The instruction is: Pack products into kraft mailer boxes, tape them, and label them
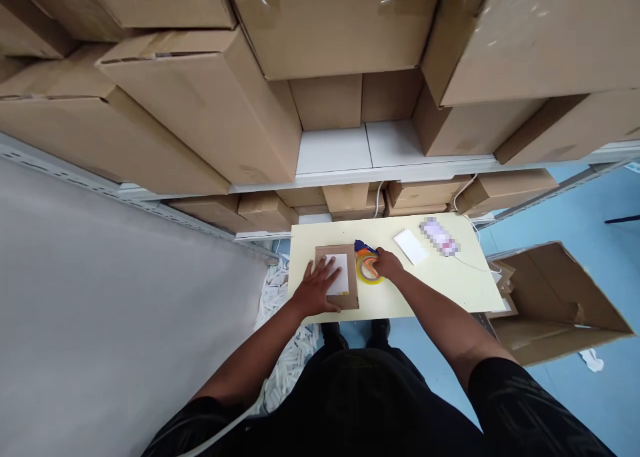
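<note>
A small flat cardboard box [353,280] lies on the pale yellow table [395,304]. On its top is a white label [342,270]. My left hand [315,288] lies over the box and label with its fingers spread. Right beside the box, my right hand [389,264] grips a tape dispenser [369,279] with blue and orange parts and a yellow-edged roll of tape. The dispenser is low over the table or on it; I cannot tell which. Part of its handle is hidden by my fingers.
A white stack of labels or paper [410,245] and a blurred-out phone-like item [440,236] with a cable lie to the right. Shelves with large cardboard boxes [340,30] rise behind. An opened carton [555,297] stands at the right, and paper strips [290,367] cover the floor at left.
</note>
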Motion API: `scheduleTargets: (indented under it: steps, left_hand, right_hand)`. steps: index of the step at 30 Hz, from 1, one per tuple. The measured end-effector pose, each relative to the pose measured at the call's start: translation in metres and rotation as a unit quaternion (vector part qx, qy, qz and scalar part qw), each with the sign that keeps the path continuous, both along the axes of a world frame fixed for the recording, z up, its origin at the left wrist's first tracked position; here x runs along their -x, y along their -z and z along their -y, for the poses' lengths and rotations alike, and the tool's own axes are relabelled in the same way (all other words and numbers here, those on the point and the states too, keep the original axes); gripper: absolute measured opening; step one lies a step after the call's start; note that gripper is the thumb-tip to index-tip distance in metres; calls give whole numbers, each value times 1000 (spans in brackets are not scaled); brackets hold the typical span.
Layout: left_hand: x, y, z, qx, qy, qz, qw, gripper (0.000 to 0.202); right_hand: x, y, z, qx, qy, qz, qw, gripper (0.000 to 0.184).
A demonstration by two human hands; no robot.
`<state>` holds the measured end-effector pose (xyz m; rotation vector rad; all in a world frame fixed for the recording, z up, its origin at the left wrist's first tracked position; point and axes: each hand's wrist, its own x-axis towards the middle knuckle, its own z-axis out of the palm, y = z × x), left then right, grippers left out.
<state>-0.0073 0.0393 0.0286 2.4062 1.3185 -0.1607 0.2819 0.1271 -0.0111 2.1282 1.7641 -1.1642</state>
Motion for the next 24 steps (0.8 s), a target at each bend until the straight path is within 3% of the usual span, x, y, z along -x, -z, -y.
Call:
scheduleTargets:
  steps: [2, 7, 10, 14, 20, 24]
  left_hand:
    - [-8, 0, 4, 8, 34, -5, 999, 119]
    - [-23, 0, 20, -6, 46, -11, 999, 118]
    - [-27, 3, 27, -10, 31, -12, 999, 114]
    - [-32, 10, 19, -26, 0, -13, 1000, 104]
    - [-39, 13, 6, -27, -6, -5, 1000, 104]
    - [-43, 11, 3, -32, -31, 4, 999, 106]
  right_hand:
    - [6, 0, -6, 11, -26, -4, 1000, 45]
    - [19, 0, -17, 13, -76, -2, 997, 48]
    - [18, -1, -21, 13, -94, -5, 995, 54]
    - [7, -4, -18, 13, -93, -12, 995, 59]
    - [-17, -3, 14, 29, -66, -20, 997, 54]
    - [-36, -2, 65, 40, -47, -28, 998, 56]
